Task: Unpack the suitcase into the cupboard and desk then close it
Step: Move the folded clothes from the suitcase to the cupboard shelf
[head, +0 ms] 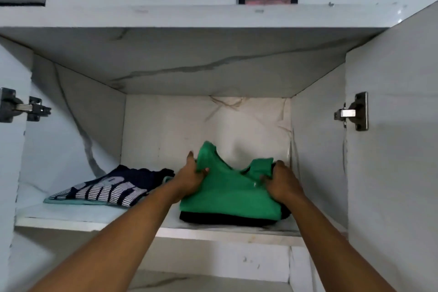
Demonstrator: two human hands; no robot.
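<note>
The cupboard (71, 217) stands open, both doors swung wide, a metal hinge (22, 108) on the left door and another hinge (353, 112) on the right. Its walls and shelf are pale with grey marble veining.

On the left of the shelf lies a folded navy shirt (106, 188) with white striped lettering, a strip of pale teal cloth showing beneath its near edge. It sits flat, apart from the pile beside it.

To the right of it, near the middle of the shelf, a green shirt (232, 199) rests on top of a folded black garment (227, 219), whose dark edge shows along the front and at the right corner. The green cloth is smooth across the near part and bunched up at the back, its two far corners lifted.

The left hand (189, 179) has its fingers curled round the raised left corner of the green shirt, thumb on the near side, pinching the fabric. The right hand (280, 181) grips the right corner the same way, fingers closed over the bunched cloth.
</note>
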